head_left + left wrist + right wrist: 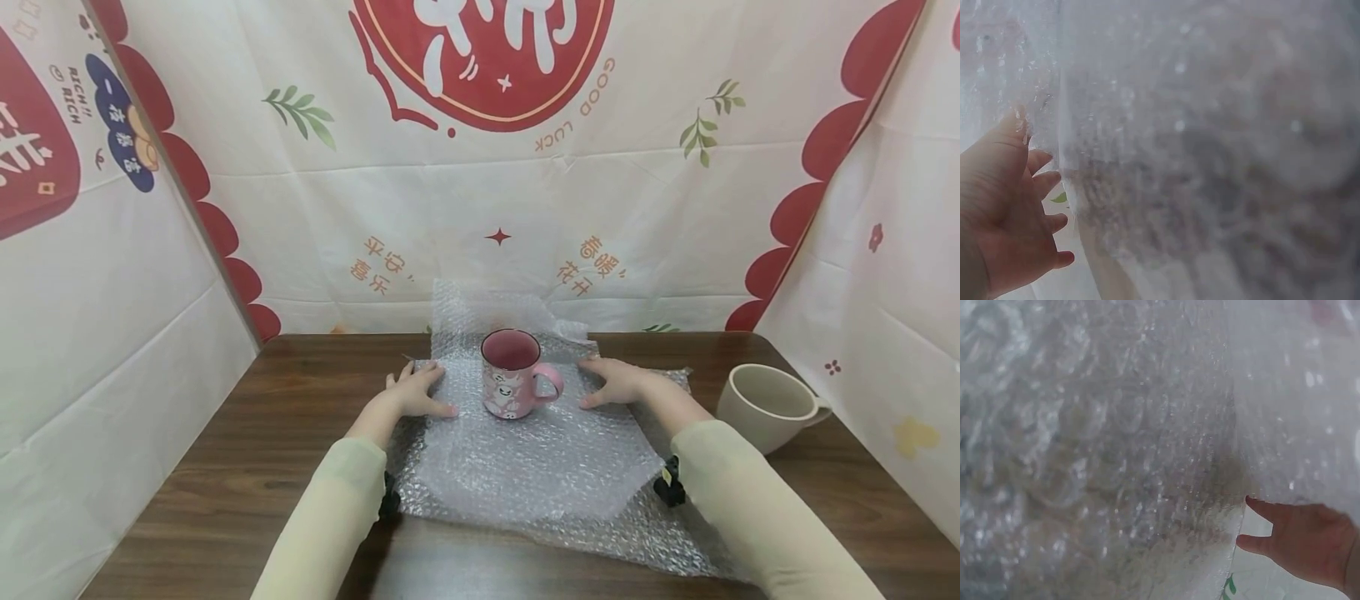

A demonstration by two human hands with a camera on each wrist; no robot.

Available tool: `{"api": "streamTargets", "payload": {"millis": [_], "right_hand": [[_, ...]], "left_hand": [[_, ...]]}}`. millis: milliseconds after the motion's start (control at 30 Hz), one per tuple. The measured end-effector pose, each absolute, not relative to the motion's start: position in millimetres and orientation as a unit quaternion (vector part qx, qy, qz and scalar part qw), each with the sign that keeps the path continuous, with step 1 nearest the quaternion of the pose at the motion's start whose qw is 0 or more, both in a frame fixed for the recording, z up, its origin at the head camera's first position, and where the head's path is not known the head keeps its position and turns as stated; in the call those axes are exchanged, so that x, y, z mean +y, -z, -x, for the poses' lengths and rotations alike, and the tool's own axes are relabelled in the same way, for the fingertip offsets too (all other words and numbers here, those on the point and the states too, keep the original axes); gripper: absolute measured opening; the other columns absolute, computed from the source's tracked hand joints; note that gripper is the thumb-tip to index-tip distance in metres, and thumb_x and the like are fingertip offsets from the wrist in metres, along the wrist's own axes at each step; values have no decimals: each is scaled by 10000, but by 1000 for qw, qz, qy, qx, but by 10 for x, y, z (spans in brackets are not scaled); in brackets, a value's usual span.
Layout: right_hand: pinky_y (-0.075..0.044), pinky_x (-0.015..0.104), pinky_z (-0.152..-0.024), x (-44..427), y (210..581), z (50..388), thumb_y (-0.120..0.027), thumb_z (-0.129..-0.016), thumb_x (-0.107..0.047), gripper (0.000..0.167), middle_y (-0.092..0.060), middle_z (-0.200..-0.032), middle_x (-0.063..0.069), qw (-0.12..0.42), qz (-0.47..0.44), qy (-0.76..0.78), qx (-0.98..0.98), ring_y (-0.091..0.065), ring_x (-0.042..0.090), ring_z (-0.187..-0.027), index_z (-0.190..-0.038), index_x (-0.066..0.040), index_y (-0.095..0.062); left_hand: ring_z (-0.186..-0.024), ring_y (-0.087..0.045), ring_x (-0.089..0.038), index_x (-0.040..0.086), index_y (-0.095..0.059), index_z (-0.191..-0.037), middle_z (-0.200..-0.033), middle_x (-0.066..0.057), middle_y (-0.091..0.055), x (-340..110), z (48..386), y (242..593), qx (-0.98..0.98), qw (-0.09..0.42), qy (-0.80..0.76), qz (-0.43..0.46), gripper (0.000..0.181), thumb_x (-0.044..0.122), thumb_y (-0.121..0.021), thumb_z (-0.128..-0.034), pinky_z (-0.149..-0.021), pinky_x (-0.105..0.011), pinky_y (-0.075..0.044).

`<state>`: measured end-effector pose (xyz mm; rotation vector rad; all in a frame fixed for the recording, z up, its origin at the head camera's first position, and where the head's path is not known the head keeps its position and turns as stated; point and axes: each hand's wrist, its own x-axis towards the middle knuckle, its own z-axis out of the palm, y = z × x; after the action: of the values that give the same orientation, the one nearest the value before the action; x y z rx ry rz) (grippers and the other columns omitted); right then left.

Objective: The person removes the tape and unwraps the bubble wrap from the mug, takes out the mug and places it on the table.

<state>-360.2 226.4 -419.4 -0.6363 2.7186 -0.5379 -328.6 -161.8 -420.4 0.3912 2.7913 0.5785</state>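
A pink mug [510, 379] with a white cartoon pattern stands upright on layered sheets of bubble wrap [525, 475]. Its handle points right. To the left of the mug, my left hand [408, 392] rests at the wrap's left edge with fingers spread. On the other side, my right hand [618, 382] touches the wrap with thumb and fingers apart, close to the mug's handle. Both wrist views are mostly filled by blurred wrap; in them the left hand [1007, 219] and the right hand [1310, 540] show loosely extended fingers, some partly hidden by the sheet.
A plain beige mug [768, 408] stands on the right of the dark wooden table [202, 467], beyond the right forearm. Printed white cloth [480, 200] hangs behind and on both sides. The wrap's far end leans up against the back cloth.
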Motion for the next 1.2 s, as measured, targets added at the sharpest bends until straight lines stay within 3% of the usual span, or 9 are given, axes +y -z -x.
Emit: {"api": "streamTargets", "payload": {"millis": [133, 467, 767, 933, 1200], "right_hand": [[-190, 674, -1030, 2255, 4119, 3558, -718, -828, -437, 807, -322, -1461, 291, 133, 214, 174, 952, -240, 487, -1341, -1419, 19, -413], [-358, 588, -985, 2234, 3897, 3383, -667, -903, -323, 609, -460, -1386, 239, 114, 229, 213, 943, -399, 450, -1266, -1382, 0, -476], [-469, 499, -886, 2216, 3753, 3206, -637, -923, -354, 510, -612, -1199, 166, 55, 267, 252, 929, -551, 343, -1118, -1287, -4, -569], [-498, 445, -816, 2118, 3677, 3020, -655, -920, -279, 406, -657, -1055, 57, 19, 250, 286, 925, -591, 259, -1002, -1224, -13, -618], [-509, 438, -763, 1956, 3693, 2795, -676, -905, -248, 333, -678, -1001, 49, -39, 239, 314, 918, -618, 223, -918, -1166, -42, -663]], "left_hand": [[-1422, 6, -406, 138, -314, -1506, -1582, -83, -155, -1622, 3283, 4149, 963, 119, -199, -140, 917, 537, -721, -787, -1057, -664, 44], [-1413, -109, -405, 113, -362, -1481, -1533, -160, -272, -1573, 3276, 4031, 951, 66, -232, -192, 851, 426, -754, -794, -1041, -689, -43], [-1354, -336, -304, 137, -345, -1489, -1485, -105, -381, -1348, 3213, 3979, 902, 54, -370, -216, 844, 373, -773, -801, -1054, -507, -323], [-1330, -371, -326, 105, -333, -1487, -1447, -157, -422, -1213, 3160, 3941, 886, 42, -394, -241, 867, 343, -788, -788, -1041, -511, -336], [-1322, -377, -344, 87, -304, -1493, -1438, -159, -424, -1110, 3125, 3979, 870, 37, -433, -234, 887, 283, -801, -784, -1015, -535, -362]]}}
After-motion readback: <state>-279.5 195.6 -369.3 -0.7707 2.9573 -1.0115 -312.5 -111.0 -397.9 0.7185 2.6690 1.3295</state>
